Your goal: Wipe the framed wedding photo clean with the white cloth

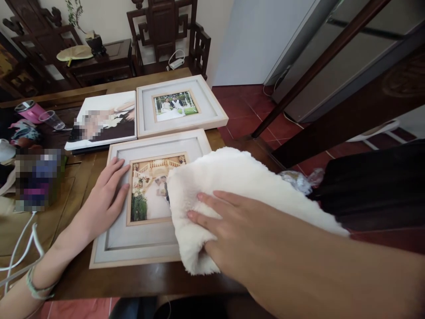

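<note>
A pale framed wedding photo (139, 241) lies flat near the front edge of a dark wooden table (139, 279). My left hand (104, 195) rests flat on the frame's left border, fingers spread. My right hand (232, 226) presses a fluffy white cloth (232, 177) onto the right half of that frame, covering part of the glass. A second framed photo (181, 106) lies just behind it. To its left lies an unframed canvas print (106, 119).
A pink tumbler (29, 110) and a clear plastic cup (51, 119) stand at the table's far left, beside cluttered items. White cables (20, 248) trail at the left. Carved wooden chairs (166, 31) stand behind. Red tile floor (245, 110) lies to the right.
</note>
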`<state>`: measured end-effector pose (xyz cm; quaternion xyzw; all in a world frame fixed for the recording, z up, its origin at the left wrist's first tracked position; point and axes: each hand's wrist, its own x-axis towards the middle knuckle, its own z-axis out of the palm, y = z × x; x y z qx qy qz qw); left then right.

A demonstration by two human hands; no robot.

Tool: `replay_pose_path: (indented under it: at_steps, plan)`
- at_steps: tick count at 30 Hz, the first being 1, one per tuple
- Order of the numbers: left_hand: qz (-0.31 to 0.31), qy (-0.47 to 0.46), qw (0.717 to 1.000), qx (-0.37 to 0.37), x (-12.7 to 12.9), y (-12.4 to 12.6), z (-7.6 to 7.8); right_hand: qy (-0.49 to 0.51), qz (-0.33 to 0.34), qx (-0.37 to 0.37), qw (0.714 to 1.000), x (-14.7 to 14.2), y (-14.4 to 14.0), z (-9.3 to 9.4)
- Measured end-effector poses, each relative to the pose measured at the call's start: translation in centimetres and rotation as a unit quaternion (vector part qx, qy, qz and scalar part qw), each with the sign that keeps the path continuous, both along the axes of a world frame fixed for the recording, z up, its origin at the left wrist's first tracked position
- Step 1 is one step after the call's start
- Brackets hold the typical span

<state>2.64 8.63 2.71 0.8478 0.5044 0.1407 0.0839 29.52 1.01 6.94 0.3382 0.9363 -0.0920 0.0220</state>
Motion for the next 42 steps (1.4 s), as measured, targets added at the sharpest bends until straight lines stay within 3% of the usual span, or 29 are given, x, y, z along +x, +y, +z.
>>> replay_pose_path:
  at_steps: [5, 9, 17, 25, 32, 42]
  plan:
    - [-0.004, 0.005, 1.0, 0.003, -0.2, 0.0, -0.1, -0.101, 0.024, -0.005, 0.995, 0.3, 2.3, 2.1]
    - [-0.004, 0.007, 1.0, 0.006, -0.3, 0.0, -0.2, -0.113, 0.004, 0.055, 0.992, 0.4, 3.5, 1.9]
    - [-0.009, 0.009, 1.0, 0.009, -0.1, -0.1, 0.0, -0.114, 0.033, 0.029, 0.992, -0.3, 1.8, -0.1]
    - [-0.011, 0.011, 1.0, 0.014, -0.2, 0.0, -0.2, -0.133, 0.053, -0.013, 0.99, -0.6, 2.3, 2.7]
    - [-0.01, 0.015, 1.0, 0.013, -0.2, 0.0, -0.1, -0.103, 0.091, -0.025, 0.99, -0.4, 1.9, 1.9]
    - [-0.013, 0.017, 1.0, 0.015, -0.2, 0.1, -0.1, -0.103, 0.007, 0.004, 0.995, -0.8, 2.2, 2.0]
